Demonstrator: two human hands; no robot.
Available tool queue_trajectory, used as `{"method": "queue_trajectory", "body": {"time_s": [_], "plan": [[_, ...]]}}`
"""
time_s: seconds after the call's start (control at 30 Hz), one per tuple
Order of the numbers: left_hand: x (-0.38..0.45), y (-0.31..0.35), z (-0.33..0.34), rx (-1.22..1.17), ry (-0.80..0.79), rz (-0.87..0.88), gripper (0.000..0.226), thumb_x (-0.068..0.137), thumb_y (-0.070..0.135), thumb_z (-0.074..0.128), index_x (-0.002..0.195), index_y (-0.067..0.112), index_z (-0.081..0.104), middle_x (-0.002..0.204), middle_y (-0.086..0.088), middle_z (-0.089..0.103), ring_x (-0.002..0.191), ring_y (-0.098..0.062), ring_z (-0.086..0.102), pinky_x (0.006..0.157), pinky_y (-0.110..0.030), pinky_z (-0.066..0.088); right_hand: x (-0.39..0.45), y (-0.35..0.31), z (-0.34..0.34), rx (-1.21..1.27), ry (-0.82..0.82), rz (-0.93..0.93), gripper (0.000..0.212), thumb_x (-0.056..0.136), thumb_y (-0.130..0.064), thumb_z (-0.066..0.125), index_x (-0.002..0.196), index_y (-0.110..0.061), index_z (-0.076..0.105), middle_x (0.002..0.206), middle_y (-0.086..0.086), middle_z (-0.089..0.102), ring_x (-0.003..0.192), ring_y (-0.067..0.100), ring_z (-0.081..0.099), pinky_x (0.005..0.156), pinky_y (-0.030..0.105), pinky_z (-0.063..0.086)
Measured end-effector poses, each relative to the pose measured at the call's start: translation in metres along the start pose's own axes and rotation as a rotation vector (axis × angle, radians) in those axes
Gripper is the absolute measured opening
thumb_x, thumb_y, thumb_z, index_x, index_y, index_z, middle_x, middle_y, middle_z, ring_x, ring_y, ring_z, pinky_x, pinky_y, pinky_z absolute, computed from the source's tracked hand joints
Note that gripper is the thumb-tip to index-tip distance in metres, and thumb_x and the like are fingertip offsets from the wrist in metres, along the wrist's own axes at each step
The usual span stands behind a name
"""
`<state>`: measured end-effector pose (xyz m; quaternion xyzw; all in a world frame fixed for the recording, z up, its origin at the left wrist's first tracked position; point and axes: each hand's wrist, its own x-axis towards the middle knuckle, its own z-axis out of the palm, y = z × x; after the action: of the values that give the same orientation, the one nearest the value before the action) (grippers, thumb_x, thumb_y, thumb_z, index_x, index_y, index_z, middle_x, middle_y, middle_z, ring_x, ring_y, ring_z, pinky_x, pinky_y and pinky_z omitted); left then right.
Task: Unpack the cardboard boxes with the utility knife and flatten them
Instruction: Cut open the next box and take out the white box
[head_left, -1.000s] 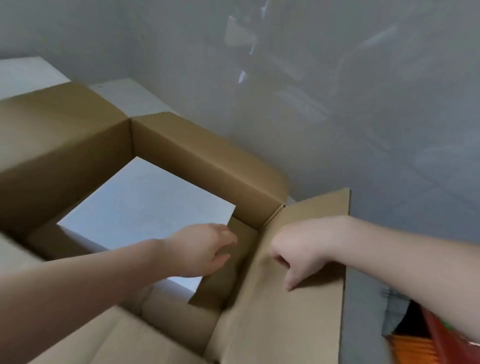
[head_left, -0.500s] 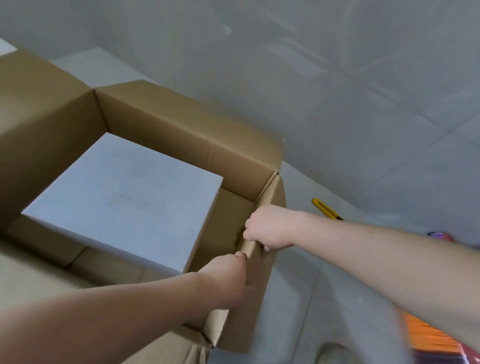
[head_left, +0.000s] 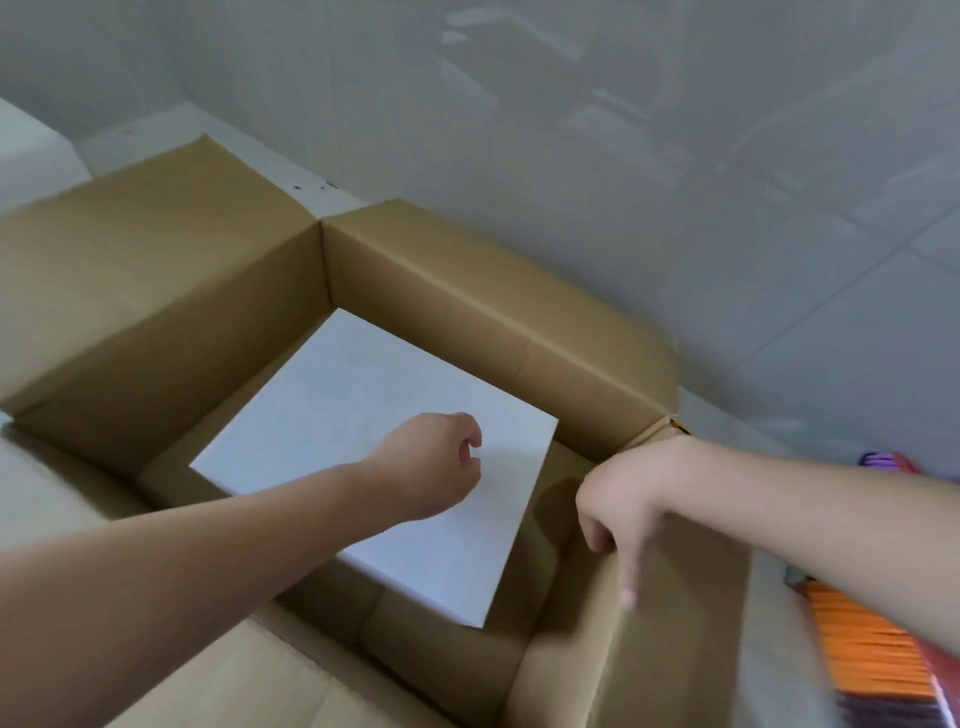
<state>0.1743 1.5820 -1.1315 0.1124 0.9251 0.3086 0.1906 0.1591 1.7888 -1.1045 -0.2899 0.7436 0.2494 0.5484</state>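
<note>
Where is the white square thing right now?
In the head view, the white slab lies flat inside the open cardboard box, near the middle, under the left hand hovering above it.
</note>
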Motion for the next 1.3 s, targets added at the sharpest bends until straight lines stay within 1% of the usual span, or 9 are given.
{"method": "queue_trajectory", "body": {"time_s": [0.17,0.27,0.4,0.5,0.63,0.77,0.9,1.1,1.3], "plan": [[-0.018,-0.02,-0.009,0.146,0.16,-0.123,0.028,0.095,0.035,0.049,0.121,0.025,0.055,0.114,0.008,0.056,0.101,-0.012,0.053,0.088,-0.025,0.048,-0.002,0.031,-0.06,0.109,0.61,0.055,0.049,0.084,-0.066,0.051,0.073,-0.018,0.058,0.072,-0.004,0.059,0.066,0.018,0.053,0.059,0.032,0.044],[-0.037,-0.034,-0.005,0.245,0.306,-0.341,0.05,0.093,0.045,0.048,0.137,0.024,0.038,0.143,0.003,0.036,0.132,-0.02,0.032,0.111,-0.033,0.028,0.022,0.035,-0.094,0.13,0.831,0.036,0.045,0.091,-0.06,0.044,0.114,-0.023,0.054,0.103,-0.003,0.055,0.092,0.021,0.055,0.076,0.037,0.048],[-0.068,-0.036,0.012,-0.086,0.414,-0.769,0.087,0.09,0.05,0.051,0.15,0.011,0.002,0.158,-0.002,-0.002,0.147,-0.021,-0.003,0.12,-0.033,0.006,0.057,0.026,-0.119,0.246,0.78,-0.07,0.072,0.092,-0.061,0.041,0.149,-0.025,0.017,0.142,0.003,0.042,0.124,0.026,0.047,0.097,0.041,0.043],[-0.072,-0.031,0.028,-0.37,0.57,-0.89,0.082,0.083,0.048,0.063,0.143,0.016,0.016,0.146,0.003,0.024,0.135,-0.018,0.033,0.104,-0.034,0.037,0.077,0.029,-0.125,0.315,0.77,-0.158,0.075,0.091,-0.063,0.04,0.15,-0.025,0.013,0.14,0.002,0.049,0.119,0.025,0.052,0.093,0.037,0.045],[-0.057,-0.021,0.044,-0.606,0.58,-1.007,0.071,0.083,0.046,0.065,0.133,0.012,0.03,0.123,-0.007,0.053,0.104,-0.023,0.056,0.084,-0.031,0.044,0.096,0.036,-0.118,0.538,0.673,-0.25,0.084,0.089,-0.066,0.041,0.154,-0.025,0.005,0.15,-0.003,0.039,0.13,0.02,0.044,0.103,0.031,0.037],[-0.044,-0.01,0.058,-0.716,0.666,-1.072,0.069,0.086,0.045,0.063,0.134,0.006,0.031,0.104,-0.008,0.051,0.086,-0.02,0.049,0.077,-0.03,0.041,0.12,0.042,-0.109,0.892,0.669,-0.331,0.098,0.069,-0.082,0.054,0.148,-0.028,0.03,0.141,-0.01,0.05,0.123,0.012,0.052,0.106,0.035,0.04],[-0.037,-0.008,0.065,-0.897,0.84,-1.077,0.068,0.081,0.046,0.068,0.132,0.016,0.034,0.112,-0.002,0.059,0.09,-0.017,0.057,0.08,-0.031,0.045,0.129,0.041,-0.107,1.078,0.611,-0.46,0.072,0.065,-0.071,0.069,0.124,-0.032,0.057,0.11,-0.016,0.069,0.096,0.006,0.068,0.093,0.036,0.052],[-0.031,-0.009,0.069,-1.362,0.98,-1.057,0.055,0.076,0.05,0.073,0.12,0.035,0.045,0.107,0.007,0.064,0.094,-0.021,0.065,0.088,-0.047,0.053,0.124,0.043,-0.11,1.284,0.36,-0.556,0.073,0.06,-0.056,0.083,0.121,-0.022,0.059,0.107,0.001,0.073,0.095,0.024,0.071,0.092,0.048,0.053],[-0.031,-0.017,0.068,-1.348,1.032,-0.98,0.053,0.076,0.046,0.074,0.122,0.034,0.051,0.109,0.009,0.066,0.096,-0.019,0.065,0.09,-0.046,0.053,0.118,0.041,-0.113,1.273,0.381,-0.566,0.076,0.057,-0.05,0.084,0.122,-0.019,0.058,0.109,0.003,0.072,0.096,0.025,0.071,0.09,0.046,0.054]]}}
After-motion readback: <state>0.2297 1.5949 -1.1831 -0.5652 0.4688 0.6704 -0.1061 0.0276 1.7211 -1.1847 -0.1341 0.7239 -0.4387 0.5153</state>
